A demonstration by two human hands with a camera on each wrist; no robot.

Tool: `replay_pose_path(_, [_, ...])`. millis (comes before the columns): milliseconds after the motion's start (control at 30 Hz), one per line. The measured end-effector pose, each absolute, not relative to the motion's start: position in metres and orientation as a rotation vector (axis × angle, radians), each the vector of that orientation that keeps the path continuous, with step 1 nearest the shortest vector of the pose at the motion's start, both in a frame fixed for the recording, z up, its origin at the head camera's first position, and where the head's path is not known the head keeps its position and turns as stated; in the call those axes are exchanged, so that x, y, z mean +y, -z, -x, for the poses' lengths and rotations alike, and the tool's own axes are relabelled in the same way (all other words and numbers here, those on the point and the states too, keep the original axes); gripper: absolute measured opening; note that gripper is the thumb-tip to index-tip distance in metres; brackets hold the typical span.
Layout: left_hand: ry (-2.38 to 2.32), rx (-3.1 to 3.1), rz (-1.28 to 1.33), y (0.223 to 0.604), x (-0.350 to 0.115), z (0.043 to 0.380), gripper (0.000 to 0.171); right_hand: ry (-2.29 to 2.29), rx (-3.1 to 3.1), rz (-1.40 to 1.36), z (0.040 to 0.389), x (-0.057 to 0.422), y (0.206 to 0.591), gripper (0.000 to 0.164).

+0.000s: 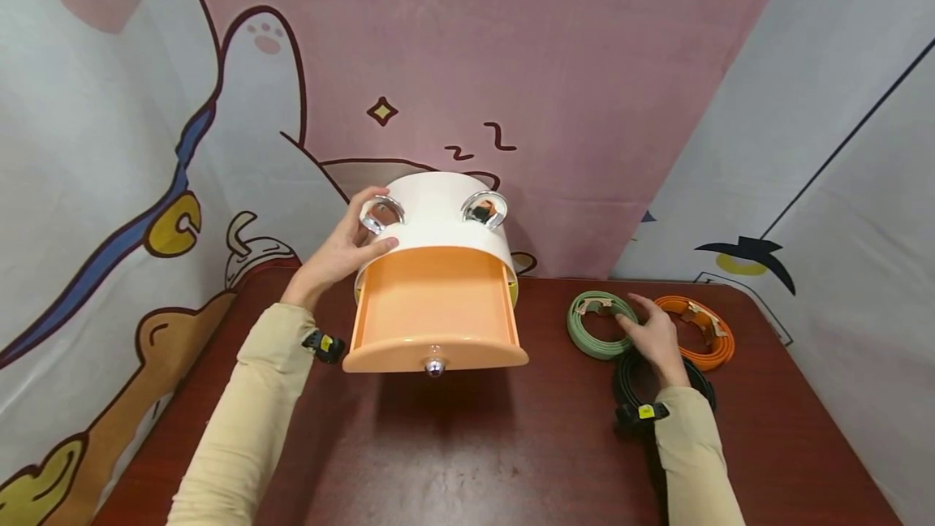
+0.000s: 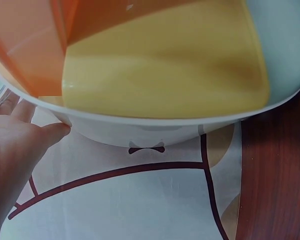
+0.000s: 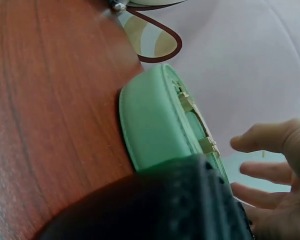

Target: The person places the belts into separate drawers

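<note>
A white, rounded drawer box (image 1: 438, 200) with two silver ring eyes stands at the back of the table, its orange drawer (image 1: 434, 299) pulled out. My left hand (image 1: 339, 254) rests on the box's left side, thumb and fingers spread around one eye. In the left wrist view, the thumb touches the white rim beside a yellow drawer (image 2: 165, 75). My right hand (image 1: 656, 339) is over the coiled belts, fingers loosely spread and holding nothing. Nearest its fingertips is a green belt (image 1: 584, 337) with a gold buckle. A black belt (image 1: 700, 384) lies partly under the hand.
An orange coiled belt (image 1: 719, 351) lies just right of the right hand. The dark red wooden table (image 1: 453, 461) ends at a cartoon-printed cloth (image 1: 584, 104) behind and at the sides. A silver knob (image 1: 434, 367) sticks out from the drawer front.
</note>
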State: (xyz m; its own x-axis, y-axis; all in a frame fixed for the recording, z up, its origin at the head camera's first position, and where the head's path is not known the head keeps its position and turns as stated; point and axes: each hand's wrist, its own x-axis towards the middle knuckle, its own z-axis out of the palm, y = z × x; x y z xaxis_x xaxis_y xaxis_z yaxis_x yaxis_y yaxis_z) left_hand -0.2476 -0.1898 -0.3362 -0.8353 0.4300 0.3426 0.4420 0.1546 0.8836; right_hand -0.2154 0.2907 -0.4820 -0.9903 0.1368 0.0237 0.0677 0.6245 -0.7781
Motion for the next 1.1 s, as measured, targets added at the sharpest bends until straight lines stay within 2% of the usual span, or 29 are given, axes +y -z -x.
replay_pose_path(167, [1.843,-2.353,0.918,0.350,-0.195,0.260,0.073,-1.302,-2.860,0.132,0.215,0.292,0.479,0.058])
replay_pose_path(433, [1.846,-2.344,0.922,0.353,-0.196,0.263,0.074,-1.300,-2.961,0.087,0.217,0.289,0.478,0.059])
replay_pose_path(833, [1.819,-2.365,0.915,0.333,-0.189,0.243,0.071,-1.314,-2.938,-0.010,0.226,0.273,0.482,0.055])
replay_pose_path(1100, [1.804,-2.366,0.896,0.353,-0.197,0.260,0.074,-1.515,-2.866,-0.073,0.232,0.258,0.488,0.052])
